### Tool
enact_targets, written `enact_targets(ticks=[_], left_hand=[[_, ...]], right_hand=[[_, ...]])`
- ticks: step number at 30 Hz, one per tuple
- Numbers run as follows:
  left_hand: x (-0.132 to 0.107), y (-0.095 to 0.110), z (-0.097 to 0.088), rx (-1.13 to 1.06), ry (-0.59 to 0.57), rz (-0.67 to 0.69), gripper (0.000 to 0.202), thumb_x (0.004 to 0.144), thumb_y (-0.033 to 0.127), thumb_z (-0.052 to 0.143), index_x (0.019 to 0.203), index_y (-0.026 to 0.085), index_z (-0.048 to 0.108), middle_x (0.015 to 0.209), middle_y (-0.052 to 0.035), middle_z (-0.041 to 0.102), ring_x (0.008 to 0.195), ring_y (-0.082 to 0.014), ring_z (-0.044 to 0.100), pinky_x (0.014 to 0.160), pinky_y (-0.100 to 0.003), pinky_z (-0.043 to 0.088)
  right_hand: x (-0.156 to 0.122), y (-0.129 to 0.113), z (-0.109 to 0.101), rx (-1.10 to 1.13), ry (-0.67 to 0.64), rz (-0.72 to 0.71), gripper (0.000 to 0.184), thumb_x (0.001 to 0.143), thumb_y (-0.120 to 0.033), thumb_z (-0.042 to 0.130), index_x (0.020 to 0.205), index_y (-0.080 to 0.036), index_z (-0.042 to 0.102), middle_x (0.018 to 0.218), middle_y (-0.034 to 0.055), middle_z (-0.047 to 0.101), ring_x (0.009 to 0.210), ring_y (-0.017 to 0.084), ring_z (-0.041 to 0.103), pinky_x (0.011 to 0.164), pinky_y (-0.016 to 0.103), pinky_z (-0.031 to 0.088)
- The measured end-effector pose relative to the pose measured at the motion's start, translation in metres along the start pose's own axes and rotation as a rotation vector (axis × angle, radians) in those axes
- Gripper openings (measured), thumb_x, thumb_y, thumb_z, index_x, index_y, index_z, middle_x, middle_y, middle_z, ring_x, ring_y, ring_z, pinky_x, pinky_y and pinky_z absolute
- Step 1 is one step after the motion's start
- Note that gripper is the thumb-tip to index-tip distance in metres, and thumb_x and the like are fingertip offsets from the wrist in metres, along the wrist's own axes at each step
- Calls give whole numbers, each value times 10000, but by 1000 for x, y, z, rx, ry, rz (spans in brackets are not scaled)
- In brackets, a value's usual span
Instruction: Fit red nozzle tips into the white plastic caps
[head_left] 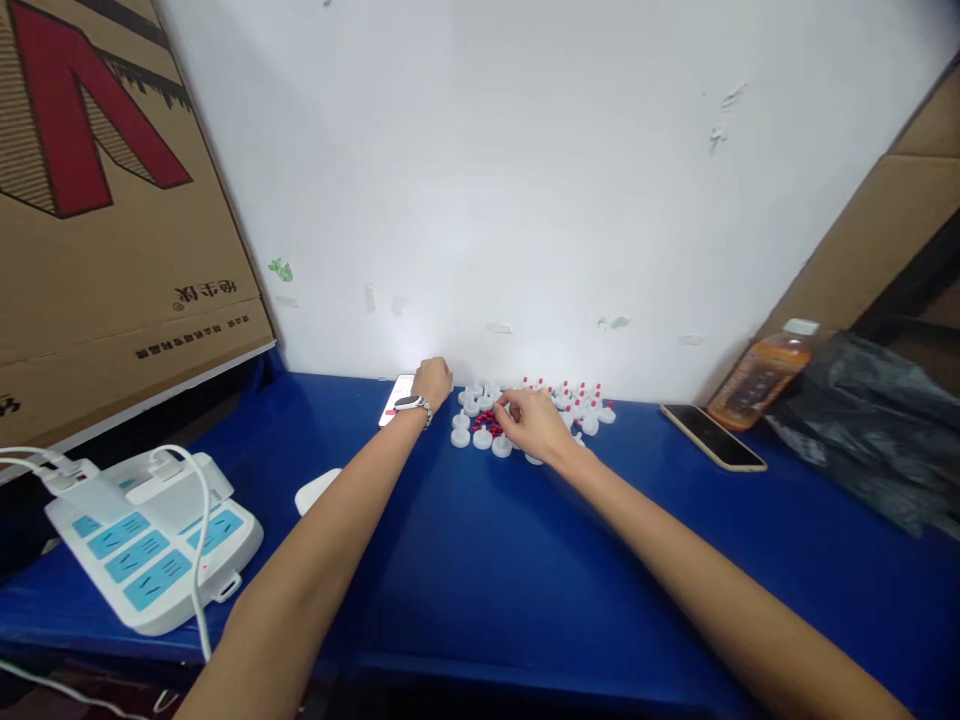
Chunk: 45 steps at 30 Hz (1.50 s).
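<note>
head view is showing the left hand [433, 381] curling shut just beside the plain caps [471, 436] at the far edge of the tabletop [480, 560]. the right hand [531, 424] is hovering over loose red bits [486, 420], its grip unclear. red-tipped caps [581, 395] are standing behind, seemingly done, while the plain caps are waiting.

- A cardboard box [112, 220] with a red mark fills the upper left of the frame.
- A white power strip [150, 545] with light-blue sockets lies at lower left on the blue table [487, 580], with white cables [196, 540] plugged in.
- A dark phone [712, 436] lies flat at right of centre.
- Just beyond it, an orange drink bottle [757, 378] leans beside a black plastic bag [870, 430].
- A white wall [525, 180] stands behind.
</note>
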<state>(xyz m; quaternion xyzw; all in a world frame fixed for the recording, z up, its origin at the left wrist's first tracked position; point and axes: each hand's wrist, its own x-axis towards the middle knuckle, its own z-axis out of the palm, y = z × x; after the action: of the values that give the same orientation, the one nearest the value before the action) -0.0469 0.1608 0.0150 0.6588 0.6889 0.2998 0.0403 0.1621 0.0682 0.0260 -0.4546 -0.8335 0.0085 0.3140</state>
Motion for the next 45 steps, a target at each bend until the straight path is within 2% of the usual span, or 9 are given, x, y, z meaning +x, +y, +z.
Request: enact_targets(ticks=[7,11,14,17,23,28,35,40,45], left_hand=[[-29,6,-35,-130,8,104,147,876,250,586,900,155,695,849,-92,718,799,-191,666,755,-288,504],[-68,27,-56,-432,-98,280,229,870,385,617,888,166,679,771,-36,695,691,-144,626,625,-239,475],[-95,45,-55,-624,-170,337,286,869,436,616,882,155,667,747,-31,675,673,-140,609,600,-235,460],[-111,59,-45,-678,-198,367,288,891,441,591,916,164,665,755,-26,669,680,-139,607,618,-242,470],[-129,60,-36,-553,-68,457,278,903,315,558,1152,195,585,1094,-86,625,965,-191,615,787,-305,528],[-138,55,-42,-395,-32,649,373,835,186,604,1203,216,554,1177,-88,559,1131,-229,561,986,-371,487],[-132,55,-36,-202,53,693,276,988,259,433,1240,178,512,1180,-115,552,1132,-243,548,980,-404,488],[-134,54,-38,-116,64,731,370,1028,324,339,1343,145,416,1176,-148,580,1128,-265,572,987,-446,478],[-142,54,-38,-154,38,762,401,1030,356,338,1384,168,342,1272,-156,547,1149,-254,583,961,-400,502]], right_hand=[[-8,1,-8,44,39,16,237,926,-275,512,788,-194,687,621,-7,609,651,155,560,835,335,335],[-17,-4,-15,194,115,10,211,919,-328,551,1042,-205,671,702,-6,642,713,164,577,824,320,382],[-23,-9,-18,340,67,-14,302,855,-313,628,1136,-203,634,777,-4,665,704,148,558,726,274,416],[-28,-8,-16,434,32,58,267,819,-333,655,1050,-199,655,753,-15,643,657,131,537,652,256,415],[-33,0,-4,808,6,247,303,788,-414,670,976,-192,586,708,-8,660,656,154,618,641,275,469],[-32,-8,-2,1114,-51,347,357,783,-521,699,825,-207,534,734,31,713,716,187,685,703,311,520],[-28,-18,-3,999,-6,308,399,821,-600,630,843,-206,575,659,-19,647,490,97,506,493,219,388],[-28,-17,-12,921,24,331,553,900,-688,411,704,-191,553,666,11,605,625,130,548,596,245,418],[-28,-12,-13,898,-77,262,612,904,-732,338,591,-210,409,535,-30,409,533,121,404,545,265,341]])
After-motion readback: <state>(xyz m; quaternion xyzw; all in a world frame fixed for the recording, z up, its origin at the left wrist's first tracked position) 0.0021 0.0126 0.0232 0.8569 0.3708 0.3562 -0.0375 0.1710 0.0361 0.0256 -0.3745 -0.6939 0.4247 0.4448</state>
